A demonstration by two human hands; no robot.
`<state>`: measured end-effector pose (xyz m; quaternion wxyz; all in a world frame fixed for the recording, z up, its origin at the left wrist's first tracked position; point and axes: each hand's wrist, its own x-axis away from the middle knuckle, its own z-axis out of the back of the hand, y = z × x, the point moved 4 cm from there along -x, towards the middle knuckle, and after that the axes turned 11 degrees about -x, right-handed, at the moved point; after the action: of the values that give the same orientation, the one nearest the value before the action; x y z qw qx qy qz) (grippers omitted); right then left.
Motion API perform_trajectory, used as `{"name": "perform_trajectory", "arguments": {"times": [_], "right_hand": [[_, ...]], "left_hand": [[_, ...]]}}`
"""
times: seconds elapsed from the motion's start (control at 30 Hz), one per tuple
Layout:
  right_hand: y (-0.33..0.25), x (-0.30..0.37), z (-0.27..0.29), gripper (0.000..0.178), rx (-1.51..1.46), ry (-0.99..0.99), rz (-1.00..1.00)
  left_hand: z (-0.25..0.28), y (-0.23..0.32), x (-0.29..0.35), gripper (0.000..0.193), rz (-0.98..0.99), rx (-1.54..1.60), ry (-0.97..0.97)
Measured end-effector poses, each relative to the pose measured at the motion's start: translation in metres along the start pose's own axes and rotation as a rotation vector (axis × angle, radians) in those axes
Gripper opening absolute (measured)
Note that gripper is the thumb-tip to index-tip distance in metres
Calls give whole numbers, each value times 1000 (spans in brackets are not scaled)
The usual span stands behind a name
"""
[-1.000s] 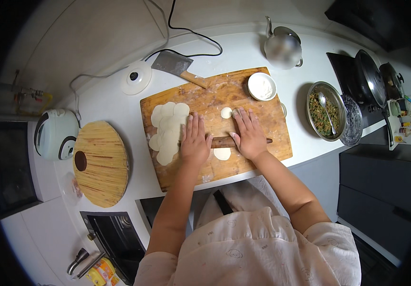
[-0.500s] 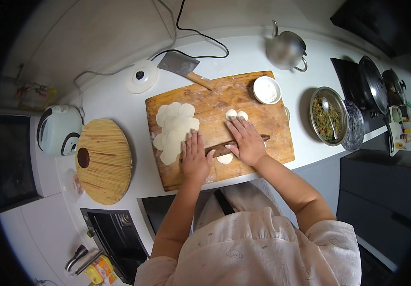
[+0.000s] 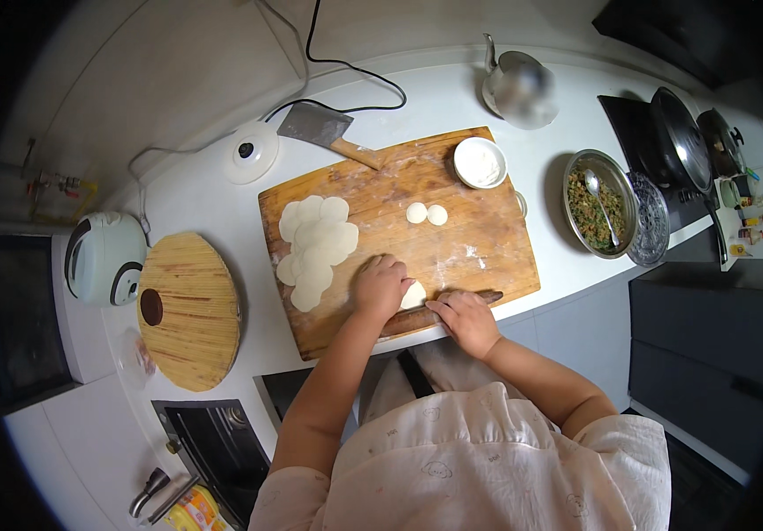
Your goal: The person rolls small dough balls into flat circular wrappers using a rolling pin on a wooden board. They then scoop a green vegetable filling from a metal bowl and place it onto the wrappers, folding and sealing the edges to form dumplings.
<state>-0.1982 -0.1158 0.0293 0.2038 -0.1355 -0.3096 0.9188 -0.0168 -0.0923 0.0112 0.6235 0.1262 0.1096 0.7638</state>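
Note:
A floured wooden cutting board (image 3: 479, 257) lies on the white counter. My left hand (image 3: 380, 288) rests on a small round piece of dough (image 3: 414, 295) near the board's front edge. My right hand (image 3: 466, 320) lies on a dark wooden rolling pin (image 3: 490, 297) along that same edge. Several rolled-out dough wrappers (image 3: 315, 248) overlap in a pile on the board's left part. Two small dough balls (image 3: 427, 213) sit near the middle. A small white bowl of flour (image 3: 480, 163) stands at the board's far right corner.
A cleaver (image 3: 321, 129) lies at the board's far left corner. A metal bowl of chopped filling with a spoon (image 3: 597, 202) stands to the right, a kettle (image 3: 520, 87) behind. A round bamboo lid (image 3: 188, 310) and a rice cooker (image 3: 101, 257) are on the left.
Both hands and the rolling pin have drawn back from the board's middle to its front edge. The left hand now sits on the dough piece, and the two dough balls are uncovered.

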Motion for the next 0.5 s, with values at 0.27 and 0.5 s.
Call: {"name": "perform_trajectory", "arguments": {"times": [0.27, 0.5], "right_hand": [[3, 2, 6, 41, -37, -48, -128], [17, -42, 18, 58, 130, 116, -176]], "left_hand": [[10, -14, 61, 30, 159, -14, 96], [10, -13, 20, 66, 15, -289, 83]]}}
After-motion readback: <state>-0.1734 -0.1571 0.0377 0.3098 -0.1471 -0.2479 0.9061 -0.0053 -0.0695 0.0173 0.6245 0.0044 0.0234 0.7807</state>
